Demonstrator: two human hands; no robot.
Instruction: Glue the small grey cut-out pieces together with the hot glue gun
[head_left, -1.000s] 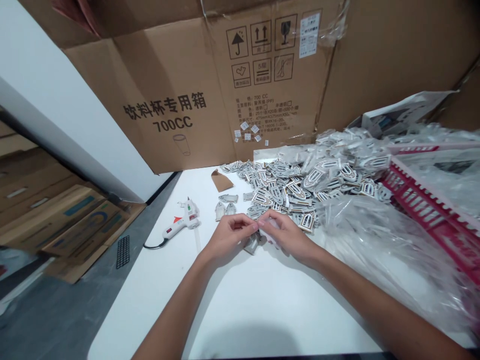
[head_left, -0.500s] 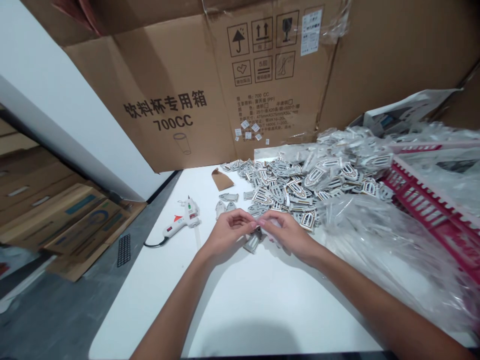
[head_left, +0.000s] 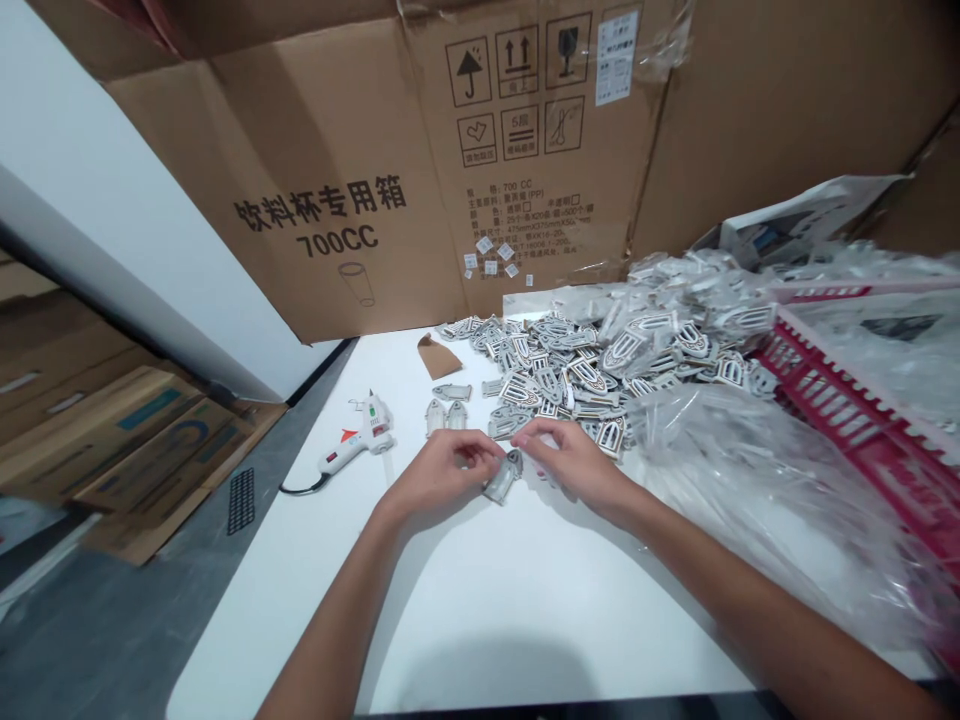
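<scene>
**Grey piece (head_left: 501, 485) at risk of slipping before a loose pile (head_left: 559, 370)**

We find the main hazard at the grey piece, which sits just in front of the pile, on the wearer's side. In our judgement it could slip or turn, since only fingertips meet its upper end and we see nothing else bracing it. The pile is loose and uneven; a knock from the knuckles could bring its contents sliding down. The plastic bag (head_left: 750, 520), right of the pile and beside the right forearm (head_left: 697, 560), could be dragged should that arm swing outward. The glue gun (head_left: 356, 440) lies left of the pile; a pull on its cord (head_left: 306, 489) could shift it, and we cannot tell whether it is hot.

As to pose, both forearms reach in and converge before the pile, wrists low, the hands just apart. The left hand (head_left: 450, 468) bends inward, thumb and forefinger at the piece's top; we cannot tell whether they grip or merely touch. The right hand (head_left: 574, 460) faces it, fingers curled, grasping a pale scrap (head_left: 547, 476) largely hidden beneath them.
</scene>
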